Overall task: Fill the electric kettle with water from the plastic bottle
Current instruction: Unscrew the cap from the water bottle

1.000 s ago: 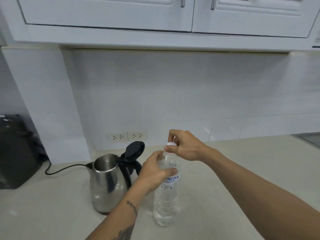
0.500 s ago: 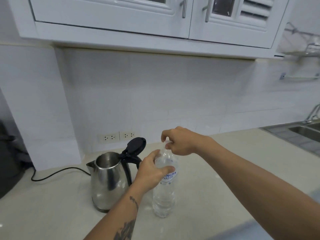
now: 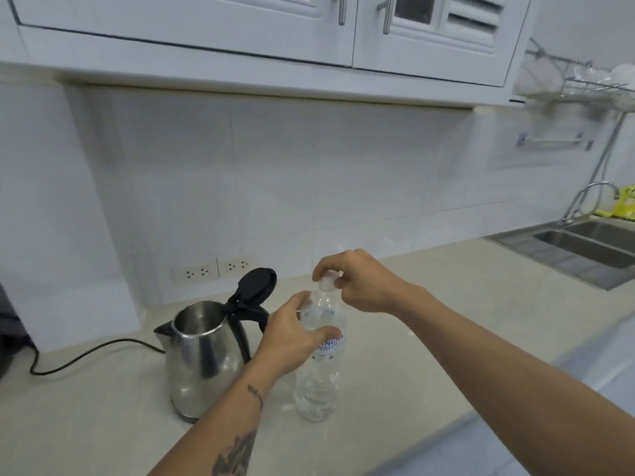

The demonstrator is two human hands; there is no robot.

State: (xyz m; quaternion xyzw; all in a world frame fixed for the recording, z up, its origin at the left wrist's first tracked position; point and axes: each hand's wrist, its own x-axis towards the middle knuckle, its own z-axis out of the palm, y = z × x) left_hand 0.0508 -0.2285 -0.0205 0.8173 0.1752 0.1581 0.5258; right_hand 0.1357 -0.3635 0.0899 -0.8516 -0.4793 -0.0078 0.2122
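A clear plastic water bottle [image 3: 318, 383] stands upright on the pale countertop [image 3: 412, 338]. My left hand [image 3: 292, 338] wraps around its upper part, just above the blue label. My right hand [image 3: 357, 281] pinches the white cap [image 3: 326, 281] at the top of the bottle's neck. Whether the cap is on the neck or just off it I cannot tell. Directly to the left of the bottle sits a steel electric kettle [image 3: 202, 359], its black lid [image 3: 256, 285] flipped up and its mouth uncovered.
The kettle's black cord [image 3: 86, 355] trails left across the counter. Two wall sockets [image 3: 213, 269] sit behind the kettle. A steel sink [image 3: 580, 243] with a tap lies at the far right, a wire dish rack [image 3: 591, 84] above it. White cabinets hang overhead.
The view has swung right, revealing the sink and rack. My right hand has twisted at the cap and risen slightly. My left hand keeps its hold on the bottle.
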